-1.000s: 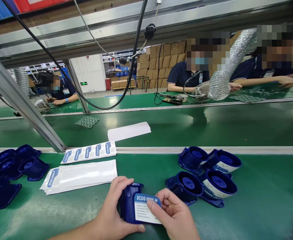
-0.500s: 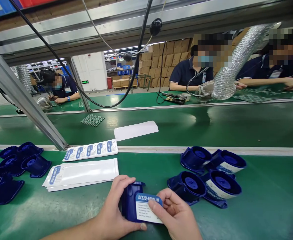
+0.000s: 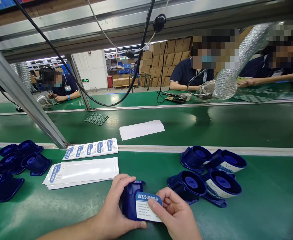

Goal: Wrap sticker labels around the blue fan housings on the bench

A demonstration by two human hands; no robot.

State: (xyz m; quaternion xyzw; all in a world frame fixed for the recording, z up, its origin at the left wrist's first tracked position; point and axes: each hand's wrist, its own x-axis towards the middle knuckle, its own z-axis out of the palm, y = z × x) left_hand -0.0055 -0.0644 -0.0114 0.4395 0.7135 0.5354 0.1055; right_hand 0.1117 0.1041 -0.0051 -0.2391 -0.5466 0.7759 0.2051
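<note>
My left hand (image 3: 114, 210) grips a dark blue plastic housing (image 3: 130, 201) lying on the green bench near the front edge. My right hand (image 3: 177, 215) presses a white and blue label (image 3: 146, 206) reading "DCS2Q-5000L/H" onto the housing's side, thumb on the label's right edge. To the left lie label sheets (image 3: 83, 171), one mostly peeled and one behind it with several labels (image 3: 91, 149). Right of my hands stands a cluster of labelled blue housings (image 3: 211, 176).
Several unlabelled blue housings (image 3: 10, 168) sit at the left. A slanted metal post (image 3: 24, 96) rises there and a black cable (image 3: 139, 63) hangs overhead. A white sheet (image 3: 141, 129) and a circuit panel (image 3: 96, 118) lie on the belt beyond. People work across it.
The view has shifted a little. My hands stay on the housing, and the right thumb keeps rubbing the label down.
</note>
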